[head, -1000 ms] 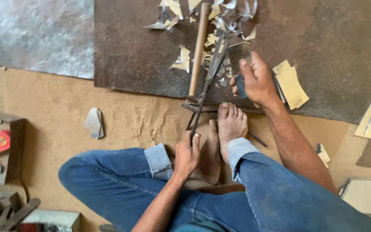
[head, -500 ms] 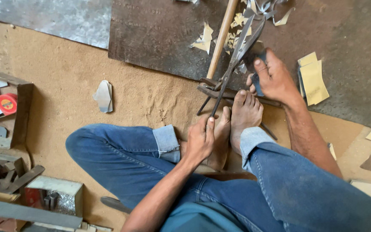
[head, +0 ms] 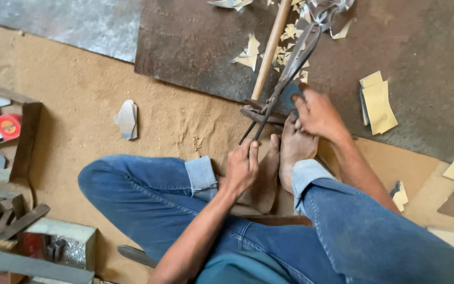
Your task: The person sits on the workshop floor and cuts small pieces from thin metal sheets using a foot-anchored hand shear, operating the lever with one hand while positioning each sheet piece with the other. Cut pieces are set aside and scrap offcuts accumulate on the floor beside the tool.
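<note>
1. Support surface: sandy earthen floor [head: 80, 121], tan and loose-grained.
2. At 12 o'clock: a dark rusty metal sheet [head: 195, 47] lies flat on the floor.
3. At 10 o'clock: a grey metal sheet [head: 64, 23], edge beside the dark sheet.
4. On the dark sheet: a wooden handle [head: 269, 50], pale metal offcuts [head: 249, 52] and a stack of yellowish cut pieces [head: 379, 102] at 2 o'clock.
5. At 9 o'clock: a bent grey metal scrap [head: 127, 120] on the sand.
6. At 8 o'clock: a wooden tray [head: 30, 139] and metal bars [head: 11, 223].
</note>
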